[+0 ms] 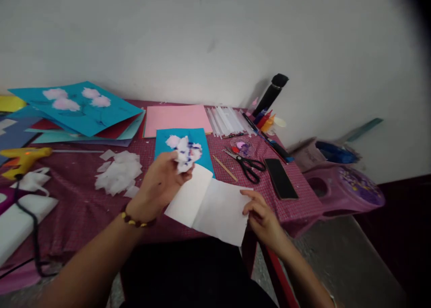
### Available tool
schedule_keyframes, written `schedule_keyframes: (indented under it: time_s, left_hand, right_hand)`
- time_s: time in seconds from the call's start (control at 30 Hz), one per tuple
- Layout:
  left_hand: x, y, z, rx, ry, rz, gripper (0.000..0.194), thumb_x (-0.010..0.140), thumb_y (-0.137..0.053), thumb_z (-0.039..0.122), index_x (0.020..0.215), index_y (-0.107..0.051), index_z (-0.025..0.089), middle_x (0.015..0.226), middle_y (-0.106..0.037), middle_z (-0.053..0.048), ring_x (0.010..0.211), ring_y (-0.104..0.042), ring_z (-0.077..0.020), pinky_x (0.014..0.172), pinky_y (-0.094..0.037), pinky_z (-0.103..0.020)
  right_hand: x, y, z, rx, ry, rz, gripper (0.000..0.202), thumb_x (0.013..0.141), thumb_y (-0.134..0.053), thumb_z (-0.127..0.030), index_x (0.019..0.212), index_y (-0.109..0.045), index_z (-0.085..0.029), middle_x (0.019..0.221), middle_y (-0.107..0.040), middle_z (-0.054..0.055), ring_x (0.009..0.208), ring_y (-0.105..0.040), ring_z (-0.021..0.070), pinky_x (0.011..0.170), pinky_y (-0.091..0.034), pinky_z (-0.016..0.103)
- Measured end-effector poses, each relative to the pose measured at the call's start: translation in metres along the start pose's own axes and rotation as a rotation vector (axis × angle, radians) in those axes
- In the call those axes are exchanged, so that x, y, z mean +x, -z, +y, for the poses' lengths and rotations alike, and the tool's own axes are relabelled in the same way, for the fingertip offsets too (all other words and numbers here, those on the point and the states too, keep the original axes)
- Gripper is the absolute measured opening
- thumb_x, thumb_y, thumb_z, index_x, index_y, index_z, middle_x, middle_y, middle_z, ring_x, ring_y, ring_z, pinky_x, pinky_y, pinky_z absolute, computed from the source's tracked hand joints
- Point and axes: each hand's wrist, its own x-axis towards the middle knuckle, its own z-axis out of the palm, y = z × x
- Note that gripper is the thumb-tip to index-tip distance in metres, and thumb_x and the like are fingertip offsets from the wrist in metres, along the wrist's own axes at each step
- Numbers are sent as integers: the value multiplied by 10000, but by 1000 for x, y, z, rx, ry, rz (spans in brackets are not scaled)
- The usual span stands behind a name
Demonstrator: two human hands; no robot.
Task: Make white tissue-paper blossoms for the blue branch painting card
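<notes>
The folded white paper (220,211) overhangs the tabletop's (77,218) front edge, its right side under my right hand (261,211), fingers loosely curled. My left hand (168,175), palm up, pinches 1 crumpled, purple-stained tissue (184,155) above bare cloth and blue card (161,142).

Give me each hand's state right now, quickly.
Left hand: pinching stained, crumpled tissue.
Right hand: fingers at edge of white paper; grip can't be told.

- Here's 1 pale grey wall (202,43), softly lit, faintly smudged!
- Against it, 1 table (77,178) in red checked cloth!
- Right side: pink plastic stool (332,195), grey floor (350,263), dark maroon lower wall (404,209)!
</notes>
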Motion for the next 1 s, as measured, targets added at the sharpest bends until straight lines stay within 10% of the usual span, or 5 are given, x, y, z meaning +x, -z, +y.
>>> schedule_keyframes:
  time_s: [0.33, 0.57, 0.73, 1.0]
  left_hand:
    - [78, -67, -74, 282, 237, -140, 117, 650, -658, 235, 617, -576, 158, 599, -573, 5, 541, -514, -105, 487, -413, -221]
    - [86, -42, -86, 216, 261, -109, 160, 628, -688, 257, 681, -573, 159, 653, -618, 19, 532, -533, -90, 486, -420, -206]
    - [91, -31, -92, 185, 223, -64, 200, 639, -702, 290, 717, -568, 164, 727, -644, 19, 587, -559, -93, 525, -451, -211]
    - [89, -33, -103, 307, 246, -4, 199, 622, -703, 281, 697, -555, 170, 680, -600, 17, 591, -523, -109, 504, -454, -220]
  right_hand:
    - [-28, -35, 4, 872, -578, 505, 486, 806, -578, -359, 1246, -376, -306, 1332, -495, 102, 1044, -614, 230, 819, -526, 419]
    - [-7, -42, -14, 754, -692, 81, 367, 754, -637, -469, 967, -637, -171, 900, -696, 79, 787, -655, 231, 717, -519, 368]
    - [13, -53, -8, 604, -726, 79, 256, 698, -658, -453, 734, -664, -199, 708, -689, 30, 667, -631, 217, 633, -498, 333]
    - [-42, 25, 23, 779, -1005, 552, 450, 624, -743, -489, 887, -631, -142, 625, -683, 36, 511, -611, 190, 517, -463, 278]
